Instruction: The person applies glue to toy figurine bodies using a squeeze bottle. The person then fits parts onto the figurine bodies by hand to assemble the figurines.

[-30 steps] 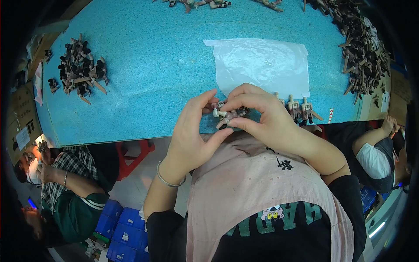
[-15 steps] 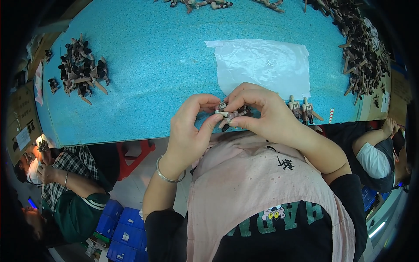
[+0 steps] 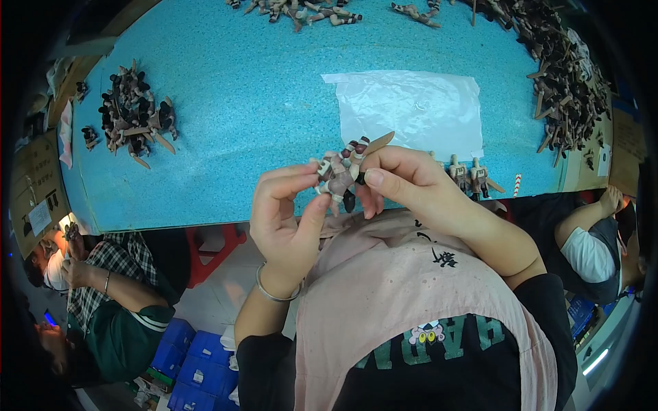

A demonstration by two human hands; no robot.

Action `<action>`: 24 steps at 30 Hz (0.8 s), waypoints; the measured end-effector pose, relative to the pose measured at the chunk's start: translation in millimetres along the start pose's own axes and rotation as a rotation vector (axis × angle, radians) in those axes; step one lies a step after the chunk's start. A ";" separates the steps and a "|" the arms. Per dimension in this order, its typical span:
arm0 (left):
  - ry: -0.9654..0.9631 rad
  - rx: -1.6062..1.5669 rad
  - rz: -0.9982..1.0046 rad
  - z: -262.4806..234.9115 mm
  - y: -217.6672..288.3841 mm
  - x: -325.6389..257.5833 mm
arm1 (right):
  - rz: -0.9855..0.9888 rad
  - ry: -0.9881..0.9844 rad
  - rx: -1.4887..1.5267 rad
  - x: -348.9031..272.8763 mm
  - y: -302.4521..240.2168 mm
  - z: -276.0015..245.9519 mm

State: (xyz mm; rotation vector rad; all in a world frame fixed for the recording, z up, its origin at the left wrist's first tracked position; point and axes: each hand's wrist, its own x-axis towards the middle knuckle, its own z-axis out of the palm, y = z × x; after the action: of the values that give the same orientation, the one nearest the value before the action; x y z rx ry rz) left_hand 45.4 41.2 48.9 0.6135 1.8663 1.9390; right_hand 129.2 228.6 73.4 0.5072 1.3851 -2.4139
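Both hands were raised together just above the near edge of the blue table (image 3: 226, 137), in front of the person's chest. The left hand (image 3: 284, 219) was palm-in, wrist bent back, silver bracelet (image 3: 274, 293) on the wrist; thumb and curled fingers pinched shut on the left side of a small toy figure (image 3: 340, 172). The right hand (image 3: 404, 181) came in from the right, forearm angled down across the pink apron (image 3: 411, 301); thumb stretched along the front, fingers wrapped behind, closed on the same figure's right side. The figure sat between the two sets of fingertips, tan and dark red, one tan limb sticking up-right, a dark piece hanging below.

Just beyond the hands lay a clear plastic sheet (image 3: 411, 109). Two more small figures (image 3: 467, 175) stood at the table edge right of the right hand. A heap of dark figures (image 3: 133, 113) lay far left, a bigger pile (image 3: 562, 82) far right. Seated people were at both sides: a plaid sleeve (image 3: 103, 264) at left, a white sleeve (image 3: 582, 250) at right.
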 end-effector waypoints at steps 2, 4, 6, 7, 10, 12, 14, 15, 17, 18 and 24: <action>-0.235 0.255 0.171 -15.3 -1.8 2.4 | -0.055 -0.014 -0.052 -1.4 -1.6 -0.2; -0.285 0.191 0.157 -16.1 -5.7 6.8 | -0.048 -0.040 -0.057 -2.7 1.0 -0.2; -0.171 -0.204 -0.155 -2.2 -0.8 11.9 | -0.040 -0.069 -0.064 -3.3 2.6 1.7; -0.169 -0.204 -0.154 0.1 1.5 13.5 | -0.043 -0.074 -0.085 -3.9 2.7 2.6; -0.284 -0.521 -0.384 1.9 3.7 15.7 | -0.051 -0.069 -0.131 -4.5 4.0 2.4; -0.385 -0.463 -0.346 0.5 1.7 15.8 | -0.056 -0.055 -0.155 -5.3 4.7 0.7; -0.393 -0.417 -0.327 0.2 2.2 15.6 | -0.125 -0.061 -0.301 -4.7 4.9 -2.0; -0.401 -0.372 -0.307 0.2 2.4 15.4 | -0.125 -0.060 -0.300 -4.6 5.8 -3.0; -0.358 -0.366 -0.303 2.2 3.5 12.5 | -0.137 -0.049 -0.336 -3.7 6.8 -4.1; -0.316 -0.361 -0.299 4.3 4.2 10.9 | -0.138 -0.050 -0.335 -3.9 5.3 -2.3; -0.143 -0.260 -0.165 11.1 5.9 8.0 | -0.372 0.074 -0.528 -1.0 8.6 5.1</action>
State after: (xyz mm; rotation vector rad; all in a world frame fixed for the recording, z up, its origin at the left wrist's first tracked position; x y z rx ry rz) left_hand 45.1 54.6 55.4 0.4872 1.4978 1.9314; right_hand 133.1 220.1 69.7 0.2153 2.2153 -2.1549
